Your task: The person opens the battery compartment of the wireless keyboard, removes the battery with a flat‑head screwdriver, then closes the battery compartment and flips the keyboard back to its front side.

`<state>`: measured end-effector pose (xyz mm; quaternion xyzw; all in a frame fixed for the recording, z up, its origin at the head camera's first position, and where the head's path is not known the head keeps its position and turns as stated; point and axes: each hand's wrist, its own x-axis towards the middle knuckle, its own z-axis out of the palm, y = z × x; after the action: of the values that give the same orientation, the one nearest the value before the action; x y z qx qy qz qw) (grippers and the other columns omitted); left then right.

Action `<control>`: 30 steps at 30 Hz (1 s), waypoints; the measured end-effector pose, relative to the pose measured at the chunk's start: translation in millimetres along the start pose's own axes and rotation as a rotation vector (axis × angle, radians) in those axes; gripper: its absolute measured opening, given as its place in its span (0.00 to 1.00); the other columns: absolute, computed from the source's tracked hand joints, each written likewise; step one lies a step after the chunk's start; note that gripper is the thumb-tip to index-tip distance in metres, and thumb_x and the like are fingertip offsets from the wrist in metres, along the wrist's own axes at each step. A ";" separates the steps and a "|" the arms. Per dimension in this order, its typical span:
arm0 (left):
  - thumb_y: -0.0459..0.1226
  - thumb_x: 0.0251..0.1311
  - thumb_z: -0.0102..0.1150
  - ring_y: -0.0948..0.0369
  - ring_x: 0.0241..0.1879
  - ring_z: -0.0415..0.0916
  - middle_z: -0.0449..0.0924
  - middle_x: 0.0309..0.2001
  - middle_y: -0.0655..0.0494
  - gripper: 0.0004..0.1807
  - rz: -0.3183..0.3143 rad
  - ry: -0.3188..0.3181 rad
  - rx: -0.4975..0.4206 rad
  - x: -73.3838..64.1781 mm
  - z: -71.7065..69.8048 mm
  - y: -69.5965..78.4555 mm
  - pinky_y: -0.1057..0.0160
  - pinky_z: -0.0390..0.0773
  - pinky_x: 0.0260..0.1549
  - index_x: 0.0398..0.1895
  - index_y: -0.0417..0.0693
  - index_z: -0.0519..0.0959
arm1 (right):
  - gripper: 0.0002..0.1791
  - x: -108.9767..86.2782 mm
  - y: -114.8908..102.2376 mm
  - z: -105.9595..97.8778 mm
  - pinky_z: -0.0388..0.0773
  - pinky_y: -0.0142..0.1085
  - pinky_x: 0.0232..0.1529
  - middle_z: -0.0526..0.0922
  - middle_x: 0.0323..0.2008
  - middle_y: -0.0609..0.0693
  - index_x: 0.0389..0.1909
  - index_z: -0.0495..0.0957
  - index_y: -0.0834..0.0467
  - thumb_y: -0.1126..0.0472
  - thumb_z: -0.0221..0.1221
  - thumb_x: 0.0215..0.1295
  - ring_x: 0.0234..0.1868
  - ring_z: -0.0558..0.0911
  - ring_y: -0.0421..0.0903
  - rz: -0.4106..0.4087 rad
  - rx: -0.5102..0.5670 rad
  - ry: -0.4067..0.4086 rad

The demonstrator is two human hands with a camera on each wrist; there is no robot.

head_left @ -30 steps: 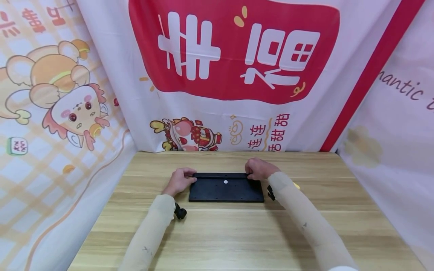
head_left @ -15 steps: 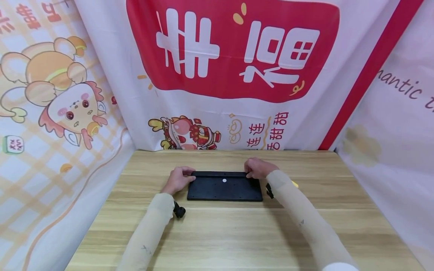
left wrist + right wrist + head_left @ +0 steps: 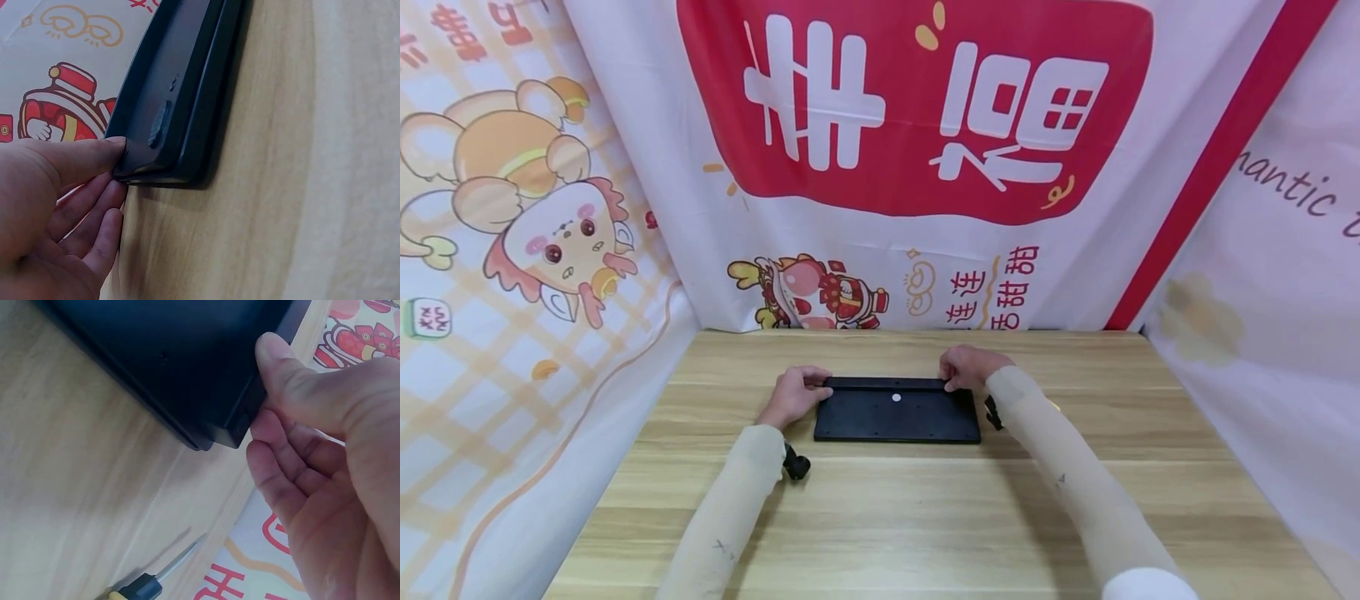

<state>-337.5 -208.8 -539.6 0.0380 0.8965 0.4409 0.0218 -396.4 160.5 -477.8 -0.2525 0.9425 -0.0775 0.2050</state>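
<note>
A flat black keyboard (image 3: 895, 423) lies underside up on the wooden table, with a raised bar along its far edge and a small round white sticker near the middle. My left hand (image 3: 792, 398) pinches the far left corner, its thumb on the bar's end. In the left wrist view a ribbed rubber foot (image 3: 160, 124) shows beside that thumb. At the far right corner, my right hand (image 3: 973, 369) grips the other end of the bar between thumb and curled fingers. The keys' side is hidden.
A screwdriver (image 3: 153, 582) with a yellow and black handle lies on the table to the right of the keyboard, mostly behind the right forearm in the head view. Printed cloth walls (image 3: 880, 275) border the table (image 3: 887, 525) at the back and sides.
</note>
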 end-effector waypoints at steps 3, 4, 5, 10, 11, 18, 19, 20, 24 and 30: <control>0.36 0.68 0.70 0.49 0.58 0.85 0.87 0.58 0.44 0.17 -0.004 0.006 0.003 -0.1 -0.7 -0.9 0.49 0.85 0.60 0.59 0.47 0.87 | 0.05 -0.9 0.9 1.2 0.81 0.37 0.45 0.84 0.37 0.44 0.38 0.82 0.50 0.58 0.70 0.70 0.39 0.80 0.41 -0.026 0.007 0.023; 0.36 0.68 0.70 0.49 0.58 0.85 0.87 0.58 0.44 0.17 -0.005 0.010 0.004 -0.2 -1.0 -1.1 0.48 0.85 0.60 0.59 0.47 0.87 | 0.05 -1.3 1.0 1.7 0.81 0.37 0.45 0.84 0.36 0.44 0.38 0.82 0.50 0.58 0.70 0.70 0.38 0.80 0.41 -0.034 0.006 0.033; 0.36 0.68 0.70 0.49 0.58 0.84 0.87 0.58 0.44 0.17 -0.007 0.012 0.004 -0.2 -1.4 -1.3 0.48 0.85 0.60 0.59 0.47 0.87 | 0.05 -1.5 1.1 2.4 0.81 0.37 0.45 0.84 0.36 0.44 0.38 0.82 0.51 0.58 0.70 0.70 0.38 0.80 0.41 -0.044 0.003 0.045; 0.36 0.69 0.69 0.48 0.58 0.84 0.87 0.58 0.44 0.17 -0.009 0.003 0.009 0.3 -1.4 -2.9 0.48 0.85 0.60 0.59 0.46 0.86 | 0.05 -3.7 0.6 6.8 0.81 0.37 0.44 0.83 0.36 0.44 0.38 0.82 0.51 0.59 0.70 0.70 0.38 0.79 0.42 -0.056 0.012 0.079; 0.36 0.69 0.69 0.48 0.58 0.84 0.87 0.58 0.44 0.17 -0.010 -0.001 0.010 0.3 -1.4 -3.1 0.48 0.85 0.60 0.59 0.46 0.86 | 0.05 -4.3 0.6 7.8 0.81 0.38 0.44 0.83 0.36 0.45 0.38 0.82 0.52 0.59 0.70 0.70 0.37 0.79 0.42 -0.060 0.020 0.084; 0.35 0.68 0.70 0.48 0.58 0.85 0.88 0.57 0.43 0.17 0.000 -0.001 0.013 -0.4 -1.3 -2.4 0.48 0.85 0.60 0.59 0.45 0.86 | 0.06 -7.7 3.9 15.1 0.80 0.37 0.43 0.82 0.33 0.45 0.36 0.81 0.54 0.61 0.71 0.69 0.36 0.78 0.42 -0.072 0.099 0.149; 0.35 0.68 0.70 0.48 0.58 0.85 0.88 0.57 0.43 0.17 0.002 -0.001 0.014 -0.5 -0.8 -2.7 0.48 0.85 0.59 0.59 0.45 0.87 | 0.07 -8.5 4.8 16.5 0.80 0.37 0.42 0.82 0.33 0.45 0.36 0.81 0.55 0.62 0.71 0.68 0.36 0.78 0.43 -0.081 0.113 0.165; 0.35 0.68 0.70 0.48 0.58 0.85 0.88 0.57 0.43 0.17 0.005 -0.001 0.014 -0.5 -0.1 -3.2 0.48 0.85 0.59 0.59 0.45 0.87 | 0.07 -9.2 5.8 18.0 0.80 0.37 0.42 0.82 0.33 0.46 0.36 0.81 0.56 0.62 0.71 0.67 0.35 0.78 0.42 -0.089 0.124 0.181; 0.36 0.68 0.70 0.48 0.58 0.85 0.87 0.57 0.44 0.17 0.006 0.002 0.008 -1.0 1.2 -2.6 0.48 0.85 0.60 0.59 0.46 0.86 | 0.07 -10.2 11.6 24.6 0.80 0.36 0.40 0.83 0.32 0.46 0.36 0.82 0.57 0.63 0.72 0.67 0.34 0.78 0.41 -0.134 0.147 0.243; 0.36 0.69 0.69 0.48 0.58 0.85 0.87 0.57 0.43 0.17 0.018 0.002 0.013 0.8 2.2 -2.7 0.48 0.85 0.60 0.59 0.46 0.87 | 0.07 -15.3 17.5 29.1 0.81 0.35 0.38 0.83 0.33 0.47 0.36 0.82 0.58 0.64 0.72 0.66 0.33 0.78 0.39 -0.206 0.160 0.326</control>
<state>-338.3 -208.7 -543.1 0.0458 0.8989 0.4354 0.0166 -379.8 182.1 -503.2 -0.3145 0.9232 -0.2126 0.0602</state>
